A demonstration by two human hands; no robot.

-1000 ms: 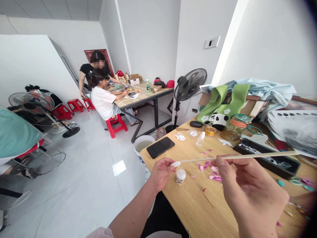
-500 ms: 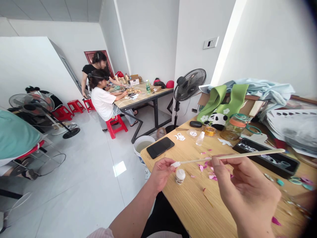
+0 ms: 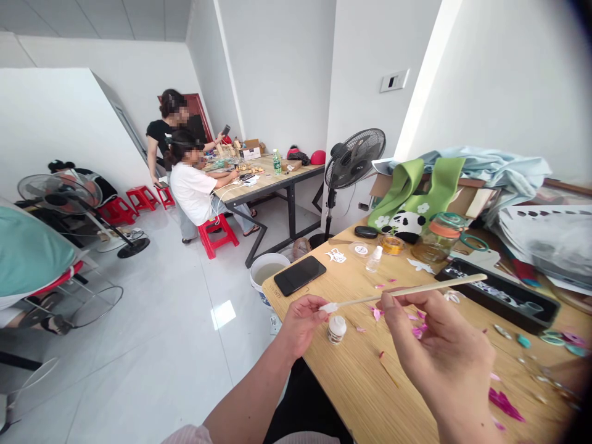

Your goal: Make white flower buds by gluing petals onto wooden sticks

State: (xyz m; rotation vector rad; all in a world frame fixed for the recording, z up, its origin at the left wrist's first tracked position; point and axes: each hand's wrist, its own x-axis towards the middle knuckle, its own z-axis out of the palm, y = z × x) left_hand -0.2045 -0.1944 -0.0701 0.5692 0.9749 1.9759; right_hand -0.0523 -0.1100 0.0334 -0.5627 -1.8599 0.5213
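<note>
While both hands' fingers pinch one stick (image 3: 407,291), one small jar (image 3: 337,328) stands beneath its white tip.

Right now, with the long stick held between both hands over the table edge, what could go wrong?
The right hand holds the stick while the left hand pinches its white tip; a twist might tear the tip loose. The small white-capped bottle just below could be knocked over near the table edge.

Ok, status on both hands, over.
Right hand grips wooden stick. Left hand fingers pinch its white tip. Small jar directly below.
</note>
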